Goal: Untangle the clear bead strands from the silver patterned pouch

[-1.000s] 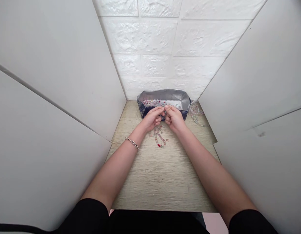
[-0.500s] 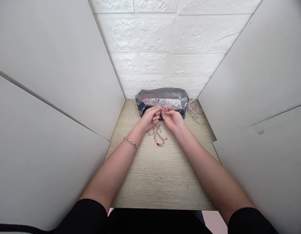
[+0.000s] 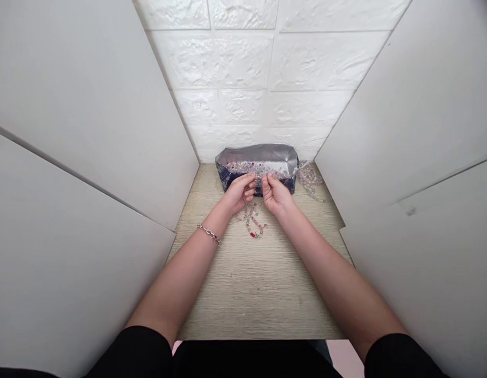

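My left hand [image 3: 239, 191] is closed in a pinch at the near edge of a dark blue bag [image 3: 223, 178] with a silvery inside. Small greyish beads on a string show between its fingertips and those of my right hand [image 3: 276, 195]. That right hand is pinched too, thumb against finger, on something too small to make out. A heap of loose pink, red and clear beads [image 3: 243, 167] lies inside the bag. Just below my hands, a string of pink, clear and red beads [image 3: 253, 226] curls on the wooden tabletop [image 3: 247, 289].
Strung pale beads [image 3: 311, 181] lie in a tangle right of the bag, near the back corner. White panels [image 3: 89, 105] rise on the left and right. A white brick-pattern wall [image 3: 243, 63] closes off the back. A chain bracelet [image 3: 209, 234] circles my left wrist.
My fingertips have drawn slightly apart, and more greyish beads show between them. My right hand's fingers are more closed. The whole view has shifted slightly.
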Motion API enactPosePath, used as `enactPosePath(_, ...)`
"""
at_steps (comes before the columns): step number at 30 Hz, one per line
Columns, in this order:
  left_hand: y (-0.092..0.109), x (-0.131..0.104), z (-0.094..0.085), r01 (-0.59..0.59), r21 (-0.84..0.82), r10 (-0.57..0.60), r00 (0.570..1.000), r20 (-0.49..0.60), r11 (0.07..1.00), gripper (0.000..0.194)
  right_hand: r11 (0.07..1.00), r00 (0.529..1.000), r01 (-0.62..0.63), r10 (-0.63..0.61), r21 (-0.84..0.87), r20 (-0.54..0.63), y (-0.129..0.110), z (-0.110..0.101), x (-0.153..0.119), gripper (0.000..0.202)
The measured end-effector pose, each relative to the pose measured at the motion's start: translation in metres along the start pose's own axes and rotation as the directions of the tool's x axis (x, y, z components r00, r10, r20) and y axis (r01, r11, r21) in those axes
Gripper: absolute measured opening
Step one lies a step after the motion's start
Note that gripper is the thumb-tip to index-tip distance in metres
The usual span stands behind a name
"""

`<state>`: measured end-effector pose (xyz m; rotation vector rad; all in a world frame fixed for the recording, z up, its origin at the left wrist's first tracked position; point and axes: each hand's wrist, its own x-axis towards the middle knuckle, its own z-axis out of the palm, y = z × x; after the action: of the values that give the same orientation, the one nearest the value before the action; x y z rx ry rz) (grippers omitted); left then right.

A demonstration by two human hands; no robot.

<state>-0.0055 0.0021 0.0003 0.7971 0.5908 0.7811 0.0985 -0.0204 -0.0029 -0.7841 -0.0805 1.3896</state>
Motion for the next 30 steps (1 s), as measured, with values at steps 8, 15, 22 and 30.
enactPosePath(8,-0.001,-0.002,-0.002,-0.011,0.016,0.011,1.000,0.021,1.000,0.017,0.992,0.988,-0.074,0.087,-0.099,0.130,0.001,-0.004,-0.001,0.014)
enactPosePath(15,-0.002,-0.001,-0.002,-0.013,0.019,0.013,1.000,0.010,1.000,0.016,0.988,0.969,-0.096,0.121,-0.123,0.214,-0.002,-0.010,0.006,0.030)
enactPosePath(22,-0.002,-0.001,-0.001,-0.036,-0.011,0.037,0.999,0.007,0.999,0.014,0.970,0.974,0.006,0.049,-0.243,0.221,0.003,-0.011,0.009,0.030)
enactPosePath(30,-0.002,0.001,-0.003,-0.030,-0.020,0.028,0.998,-0.049,0.999,0.013,0.952,0.975,0.039,0.030,-0.303,0.218,0.003,-0.014,0.009,0.020)
